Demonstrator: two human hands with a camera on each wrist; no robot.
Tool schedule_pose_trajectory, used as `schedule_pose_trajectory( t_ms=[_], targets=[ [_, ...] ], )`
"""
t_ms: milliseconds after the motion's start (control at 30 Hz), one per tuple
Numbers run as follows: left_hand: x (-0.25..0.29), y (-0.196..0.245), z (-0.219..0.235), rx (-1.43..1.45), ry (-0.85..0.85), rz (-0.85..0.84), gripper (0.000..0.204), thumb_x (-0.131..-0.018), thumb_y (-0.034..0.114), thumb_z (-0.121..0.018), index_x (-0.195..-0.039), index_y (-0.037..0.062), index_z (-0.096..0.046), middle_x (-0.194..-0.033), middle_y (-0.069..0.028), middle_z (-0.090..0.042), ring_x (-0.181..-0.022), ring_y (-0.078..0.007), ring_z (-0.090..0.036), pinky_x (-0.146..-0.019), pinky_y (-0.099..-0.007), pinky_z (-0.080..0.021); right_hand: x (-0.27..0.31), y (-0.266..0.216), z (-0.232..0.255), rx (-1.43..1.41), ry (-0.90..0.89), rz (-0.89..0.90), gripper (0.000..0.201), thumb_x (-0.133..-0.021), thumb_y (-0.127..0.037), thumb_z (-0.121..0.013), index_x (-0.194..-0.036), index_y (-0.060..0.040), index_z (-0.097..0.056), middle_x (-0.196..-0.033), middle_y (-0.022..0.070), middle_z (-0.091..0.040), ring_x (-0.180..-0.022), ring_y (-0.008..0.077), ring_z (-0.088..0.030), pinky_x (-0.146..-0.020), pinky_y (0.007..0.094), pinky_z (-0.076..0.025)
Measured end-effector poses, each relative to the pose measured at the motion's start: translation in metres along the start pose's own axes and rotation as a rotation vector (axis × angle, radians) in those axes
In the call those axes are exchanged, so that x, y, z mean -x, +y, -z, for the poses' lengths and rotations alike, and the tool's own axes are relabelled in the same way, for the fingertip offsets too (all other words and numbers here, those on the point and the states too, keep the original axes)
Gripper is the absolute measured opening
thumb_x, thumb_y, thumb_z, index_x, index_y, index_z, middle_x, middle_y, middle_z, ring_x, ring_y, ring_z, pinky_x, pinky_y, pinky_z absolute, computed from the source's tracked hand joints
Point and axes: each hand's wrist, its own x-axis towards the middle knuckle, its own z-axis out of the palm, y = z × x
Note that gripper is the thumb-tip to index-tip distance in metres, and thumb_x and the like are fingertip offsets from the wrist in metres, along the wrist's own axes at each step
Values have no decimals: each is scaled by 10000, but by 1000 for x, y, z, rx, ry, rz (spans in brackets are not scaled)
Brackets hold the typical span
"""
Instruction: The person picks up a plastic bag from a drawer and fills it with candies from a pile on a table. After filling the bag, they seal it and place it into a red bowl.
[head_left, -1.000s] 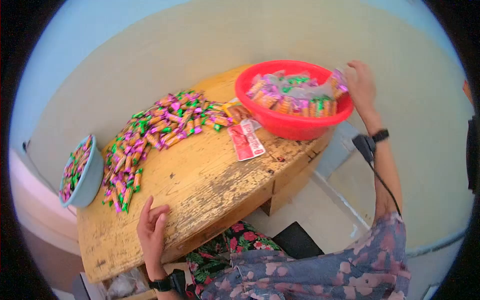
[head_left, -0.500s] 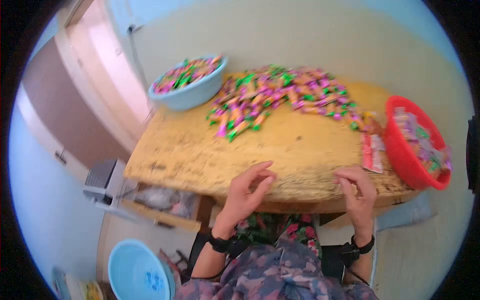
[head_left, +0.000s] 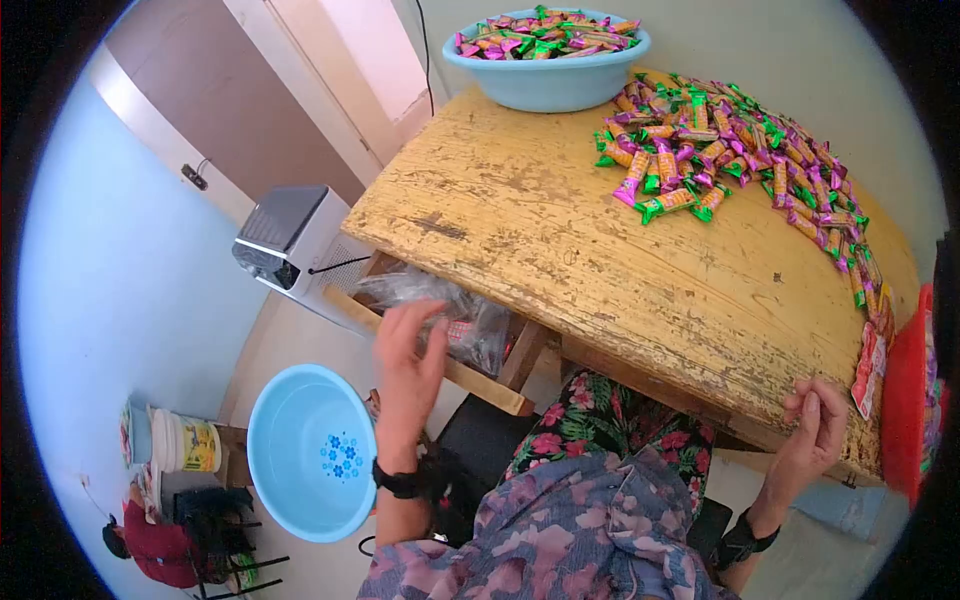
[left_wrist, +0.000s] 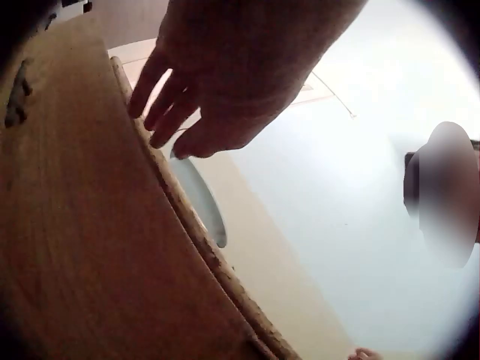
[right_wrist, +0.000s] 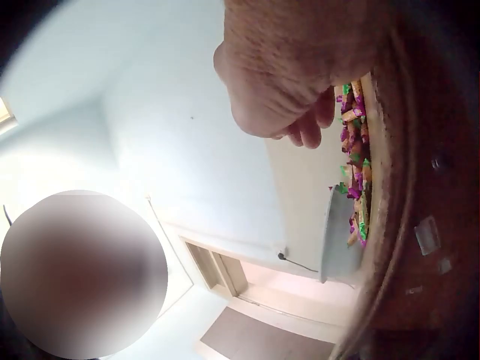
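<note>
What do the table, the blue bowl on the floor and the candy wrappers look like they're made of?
The table looks like wood under worn yellow paint; darker bare patches show through. The blue bowl on the floor seems to be smooth moulded plastic with a slight sheen and a printed flower mark. The candy wrappers look like glossy printed plastic film or foil, with twisted ends.

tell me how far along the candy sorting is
Done: red basin holds some packed candy bags. In hand: left hand reaches toward the clear bags under the table; right hand idles at its edge. Left: the loose candy pile and full blue bowl.
</note>
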Motion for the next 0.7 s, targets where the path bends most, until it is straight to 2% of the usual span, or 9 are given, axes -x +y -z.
schedule_pose_trajectory(
  t_ms=[100,200,300,400,500,600,700],
  targets=[
    [-17,-37,-4,-125,-176,-55,241,-991,163,-769,-1209,61,-784,-1349,-214,-719,-1330,-377,-649,-1112,-457,-514,1,-3,-7,46,-5,8,132,-1087,-57,-629,-1185,-20,-709,-1058,96,-729,-838,141,-673,-710,261,-520],
    [-26,-36,-10,-347,-334,-167,312,-985,257,-775,-1240,77,-782,-1444,-216,-670,-1368,-420,-613,-1130,-496,-503,4,-3,-13,76,-4,-5,132,-1086,-56,-637,-1190,-18,-709,-1060,95,-728,-836,138,-671,-714,257,-517],
    [-38,-44,-20,-358,-422,-217,409,-973,333,-782,-1278,62,-765,-1522,-210,-619,-1359,-419,-615,-1114,-514,-510,7,-4,-11,83,-11,-31,135,-1088,-58,-639,-1195,-16,-709,-1066,95,-731,-837,135,-673,-717,253,-518],
    [-47,-38,-30,-422,-454,-39,411,-968,322,-782,-1270,43,-765,-1446,-212,-673,-1285,-432,-650,-1071,-529,-526,8,-1,-7,88,-32,-26,142,-1092,-61,-634,-1202,-16,-710,-1071,94,-733,-832,131,-673,-716,250,-520],
    [-49,-45,-28,-408,-424,60,388,-966,304,-784,-1234,24,-775,-1251,-196,-760,-1141,-394,-722,-979,-493,-565,10,-6,-9,75,-34,-25,146,-1095,-61,-627,-1206,-15,-712,-1071,96,-734,-822,127,-669,-711,248,-518],
    [-34,-53,-7,-195,-133,122,282,-981,216,-786,-1171,8,-790,-1068,-128,-807,-987,-283,-768,-883,-401,-587,13,-4,-8,83,-30,-20,150,-1097,-58,-621,-1208,-15,-713,-1066,100,-733,-811,124,-664,-709,245,-517],
    [-23,-44,21,159,77,280,171,-988,118,-790,-1113,2,-798,-1048,-73,-811,-928,-166,-754,-829,-310,-577,16,1,-9,76,-47,-8,151,-1097,-54,-616,-1207,-17,-713,-1058,104,-730,-806,127,-665,-710,243,-521]
  ],
)
